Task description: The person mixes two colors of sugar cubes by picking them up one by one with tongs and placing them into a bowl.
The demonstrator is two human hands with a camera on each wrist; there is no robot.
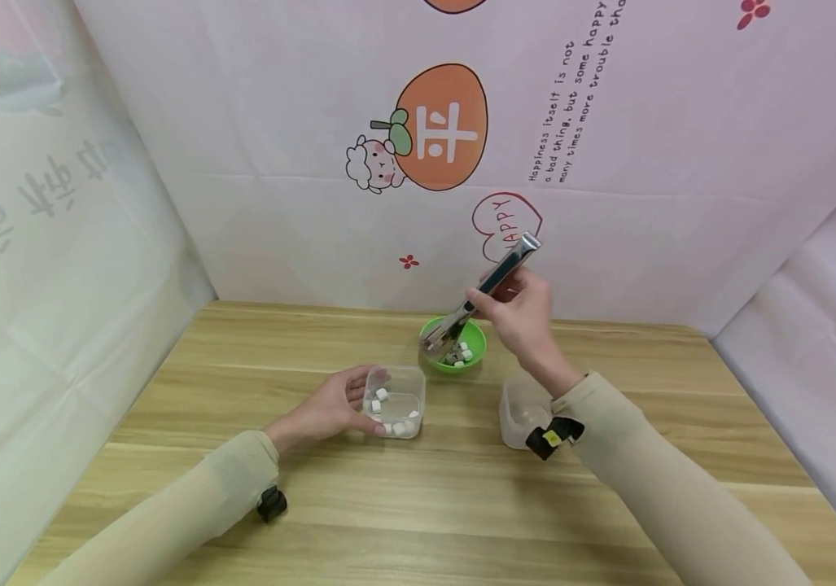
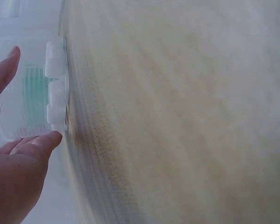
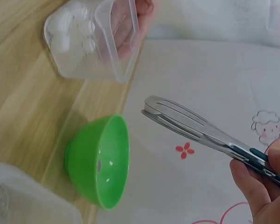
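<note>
My left hand [image 1: 330,407] holds a clear square plastic container [image 1: 397,381] by its left side, thumb at the front and fingers round the back. Several small white cubes [image 1: 399,428] lie on its bottom; they also show through the wall in the left wrist view. My right hand [image 1: 526,316] grips metal tongs [image 1: 500,273] with dark handle panels, tilted tips-down. In the right wrist view, the tongs' closed tips stand apart from the green bowl [image 3: 81,156], beyond its rim; I cannot tell whether they pinch a cube. More white cubes [image 1: 464,355] lie inside the bowl.
Another clear plastic container [image 1: 514,415] stands to the right, partly hidden under my right wrist. All stand on a wood-grain table [image 1: 388,505]. A printed white cloth [image 1: 278,228] rises behind its back edge, with white cloth at both sides.
</note>
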